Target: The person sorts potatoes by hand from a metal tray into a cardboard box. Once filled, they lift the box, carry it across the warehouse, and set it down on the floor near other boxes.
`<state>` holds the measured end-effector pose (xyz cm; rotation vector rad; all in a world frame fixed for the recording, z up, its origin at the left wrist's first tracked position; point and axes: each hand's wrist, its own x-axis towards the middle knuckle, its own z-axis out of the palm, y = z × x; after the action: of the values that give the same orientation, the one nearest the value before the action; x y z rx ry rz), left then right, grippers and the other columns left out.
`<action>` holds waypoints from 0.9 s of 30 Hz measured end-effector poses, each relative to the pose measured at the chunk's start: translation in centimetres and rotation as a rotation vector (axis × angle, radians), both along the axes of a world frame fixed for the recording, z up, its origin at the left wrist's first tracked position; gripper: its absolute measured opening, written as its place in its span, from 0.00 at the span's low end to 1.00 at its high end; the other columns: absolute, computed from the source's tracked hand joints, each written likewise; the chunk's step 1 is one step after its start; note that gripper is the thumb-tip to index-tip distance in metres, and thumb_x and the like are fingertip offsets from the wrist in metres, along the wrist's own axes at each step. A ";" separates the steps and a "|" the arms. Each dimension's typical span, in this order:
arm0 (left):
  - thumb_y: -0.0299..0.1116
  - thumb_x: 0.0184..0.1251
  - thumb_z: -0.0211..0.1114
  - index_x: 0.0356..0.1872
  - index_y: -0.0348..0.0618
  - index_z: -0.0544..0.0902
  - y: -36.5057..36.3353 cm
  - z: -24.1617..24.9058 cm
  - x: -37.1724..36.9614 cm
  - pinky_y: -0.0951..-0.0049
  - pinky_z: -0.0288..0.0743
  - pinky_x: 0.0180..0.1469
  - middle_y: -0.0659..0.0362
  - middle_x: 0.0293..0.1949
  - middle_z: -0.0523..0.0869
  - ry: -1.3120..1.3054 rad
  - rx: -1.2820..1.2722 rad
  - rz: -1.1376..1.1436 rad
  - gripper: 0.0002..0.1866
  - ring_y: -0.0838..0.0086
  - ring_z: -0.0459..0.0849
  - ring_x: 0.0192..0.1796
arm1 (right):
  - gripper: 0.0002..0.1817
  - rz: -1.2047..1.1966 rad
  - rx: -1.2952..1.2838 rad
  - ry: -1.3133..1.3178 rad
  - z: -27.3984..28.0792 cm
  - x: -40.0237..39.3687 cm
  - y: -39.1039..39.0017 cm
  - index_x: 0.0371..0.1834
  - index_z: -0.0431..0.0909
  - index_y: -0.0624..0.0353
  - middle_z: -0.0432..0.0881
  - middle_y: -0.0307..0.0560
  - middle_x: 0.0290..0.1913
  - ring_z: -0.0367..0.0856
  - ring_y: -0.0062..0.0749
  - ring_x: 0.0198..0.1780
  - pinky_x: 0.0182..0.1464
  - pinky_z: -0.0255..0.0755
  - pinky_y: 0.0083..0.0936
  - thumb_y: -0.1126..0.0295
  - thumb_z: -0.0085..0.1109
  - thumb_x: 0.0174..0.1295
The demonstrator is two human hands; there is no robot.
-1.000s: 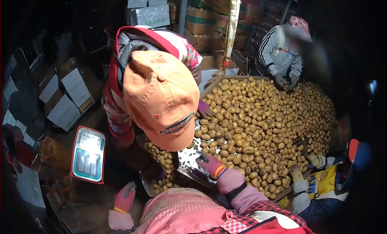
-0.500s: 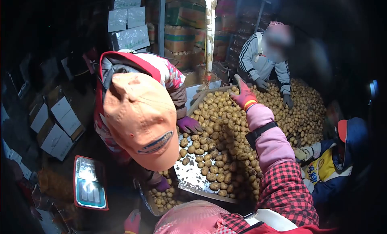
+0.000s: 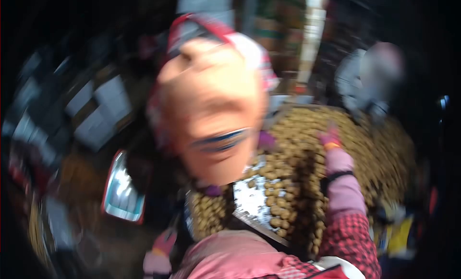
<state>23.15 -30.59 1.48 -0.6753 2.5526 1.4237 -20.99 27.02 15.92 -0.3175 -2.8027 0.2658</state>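
Motion blurs the view. My right hand [image 3: 329, 135], in a pink glove, reaches out onto a big heap of potatoes [image 3: 307, 127]; its fingers are smeared, and I cannot make out whether they hold anything. My left hand [image 3: 165, 242], in a pink and dark glove, is low at the left beside a box of potatoes [image 3: 209, 214]; its fingers are blurred too. Part of the metal tray [image 3: 249, 199] shows below the heap. A co-worker in an orange cap [image 3: 216, 106] leans over the tray, with one purple glove [image 3: 266, 140] at the potatoes and another [image 3: 212, 190] above the box.
A lit scale [image 3: 124, 192] stands at the lower left, with white cartons [image 3: 103, 113] behind it. A pale post [image 3: 311, 38] rises beyond the heap. One person [image 3: 357, 82] bends at the back right; another, in yellow [image 3: 399, 235], is at the lower right.
The whole view has swung, so the scene sits further right and is blurred. My right hand has come down lower onto the potatoes. More of my left hand and sleeve shows.
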 end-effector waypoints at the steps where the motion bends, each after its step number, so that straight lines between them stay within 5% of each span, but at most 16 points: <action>1: 0.44 0.66 0.62 0.59 0.40 0.77 -0.2 0.2 -0.3 0.67 0.70 0.63 0.50 0.55 0.82 0.004 0.086 0.024 0.25 0.63 0.79 0.59 | 0.45 0.079 0.030 0.098 -2.4 -0.6 0.7 0.71 0.61 0.58 0.64 0.55 0.70 0.61 0.45 0.72 0.72 0.55 0.34 0.53 0.69 0.50; 3: 0.38 0.68 0.60 0.59 0.39 0.77 -0.1 1.5 -0.2 0.68 0.71 0.61 0.50 0.55 0.82 0.181 0.049 0.114 0.21 0.64 0.80 0.59 | 0.41 0.086 -0.134 -0.027 -2.3 2.5 -3.2 0.70 0.61 0.61 0.66 0.56 0.69 0.64 0.47 0.70 0.70 0.57 0.33 0.59 0.66 0.54; 4: 0.34 0.68 0.60 0.58 0.39 0.78 -0.1 1.4 0.5 0.68 0.71 0.60 0.51 0.54 0.82 0.253 -0.130 0.207 0.19 0.63 0.80 0.58 | 0.39 0.303 -0.127 0.060 -5.8 2.6 -2.4 0.70 0.60 0.63 0.66 0.58 0.68 0.63 0.47 0.70 0.70 0.56 0.34 0.64 0.65 0.56; 6: 0.31 0.62 0.63 0.57 0.42 0.78 -0.1 6.3 0.1 0.64 0.75 0.54 0.49 0.49 0.83 0.605 -0.348 0.313 0.21 0.56 0.82 0.52 | 0.36 0.495 -0.362 0.037 -11.4 4.2 -4.1 0.70 0.59 0.65 0.65 0.60 0.69 0.62 0.45 0.71 0.70 0.55 0.34 0.69 0.62 0.59; 7: 0.26 0.59 0.63 0.58 0.41 0.77 -0.8 8.7 0.0 0.61 0.72 0.58 0.48 0.53 0.81 0.651 -0.428 0.335 0.23 0.54 0.78 0.56 | 0.35 0.493 -0.284 -0.021 -11.9 6.6 -5.8 0.70 0.60 0.65 0.66 0.59 0.68 0.63 0.45 0.70 0.70 0.55 0.34 0.69 0.61 0.60; 13: 0.32 0.59 0.61 0.62 0.30 0.70 -7.5 15.4 -0.2 0.49 0.55 0.70 0.42 0.62 0.72 0.775 -1.139 0.558 0.29 0.45 0.67 0.66 | 0.31 0.581 -0.791 -0.262 -16.8 15.2 -14.3 0.69 0.63 0.64 0.70 0.54 0.65 0.69 0.35 0.64 0.63 0.64 0.29 0.72 0.60 0.61; 18: 0.37 0.58 0.64 0.65 0.32 0.67 -13.1 22.0 -4.3 0.47 0.53 0.71 0.42 0.65 0.68 0.949 -1.277 0.661 0.34 0.44 0.61 0.70 | 0.31 0.645 -0.828 -0.288 -14.3 17.5 -17.7 0.68 0.65 0.63 0.72 0.53 0.64 0.70 0.36 0.64 0.64 0.65 0.29 0.76 0.61 0.60; 20: 0.38 0.55 0.64 0.66 0.34 0.66 -13.7 22.6 -6.2 0.47 0.53 0.70 0.44 0.65 0.68 0.886 -1.364 0.469 0.36 0.45 0.61 0.70 | 0.29 0.647 -0.875 -0.318 -13.2 18.8 -18.9 0.67 0.64 0.65 0.71 0.53 0.64 0.70 0.35 0.64 0.64 0.64 0.29 0.78 0.59 0.61; 24: 0.54 0.52 0.66 0.67 0.39 0.65 -13.6 12.6 -10.7 0.54 0.47 0.73 0.46 0.66 0.68 0.451 -1.233 0.192 0.44 0.50 0.60 0.71 | 0.28 0.644 -0.928 -0.429 -15.0 20.7 -18.2 0.69 0.61 0.67 0.69 0.53 0.66 0.68 0.35 0.66 0.66 0.61 0.27 0.83 0.51 0.63; 25: 0.54 0.52 0.67 0.65 0.39 0.68 -12.0 11.8 -11.5 0.57 0.49 0.73 0.46 0.65 0.69 0.218 -1.163 -0.046 0.42 0.53 0.62 0.70 | 0.28 0.677 -0.921 -0.436 -16.3 20.5 -17.6 0.69 0.60 0.67 0.69 0.54 0.66 0.68 0.35 0.66 0.66 0.61 0.27 0.83 0.51 0.64; 26: 0.54 0.51 0.68 0.63 0.42 0.71 -9.6 8.8 -11.7 0.59 0.51 0.73 0.49 0.65 0.70 0.454 -1.019 0.011 0.40 0.55 0.62 0.70 | 0.27 0.675 -0.883 -0.461 -15.7 20.7 -18.0 0.68 0.62 0.67 0.71 0.53 0.64 0.70 0.34 0.64 0.65 0.63 0.27 0.81 0.52 0.65; 27: 0.58 0.54 0.64 0.64 0.43 0.71 -7.4 10.6 -13.2 0.58 0.50 0.74 0.51 0.67 0.69 0.016 -0.705 -0.367 0.39 0.55 0.61 0.71 | 0.25 0.668 -0.842 -0.490 -14.8 21.6 -18.5 0.67 0.64 0.67 0.73 0.52 0.63 0.72 0.33 0.63 0.64 0.65 0.27 0.79 0.53 0.65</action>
<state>9.96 -37.98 12.12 -0.2292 2.9730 0.4052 0.57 8.54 1.07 0.4719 -2.9917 1.7255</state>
